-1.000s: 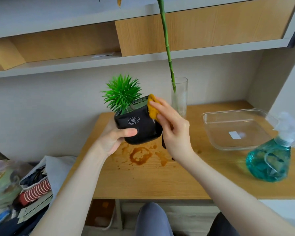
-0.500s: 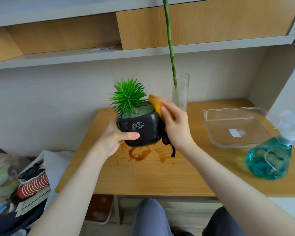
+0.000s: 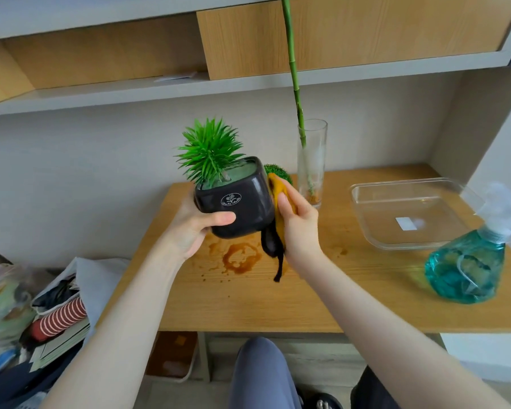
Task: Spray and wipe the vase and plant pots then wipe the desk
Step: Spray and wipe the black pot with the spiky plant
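While we work above the wooden surface (image 3: 322, 293), its middle carries a brown ring stain (image 3: 241, 259) and splashes directly beneath the black plant pot (image 3: 236, 199), so the wiping of the wood looks to be a later step. Right of the pot, near the surface's edge, sits the teal spray bottle (image 3: 466, 264), parked within reach, we judge, for the next item. Behind the bottle and right of the pot lies a clear tray (image 3: 366, 196). Just right of the pot and behind it stands the glass vase (image 3: 311, 163) with its tall green stalk (image 3: 292, 63); a second small green plant (image 3: 279, 172) peeks out between pot and vase.

We hold the pot lifted clear of the surface and tilted, which we take as exposing its right wall. Our left hand (image 3: 189, 228) keeps a closed grip on it, thumb across the front face. Our right hand (image 3: 300, 222) has its grip closed on the yellow cloth (image 3: 278, 196), pressing it flat against that wall, with a dark tail of the cloth hanging below.
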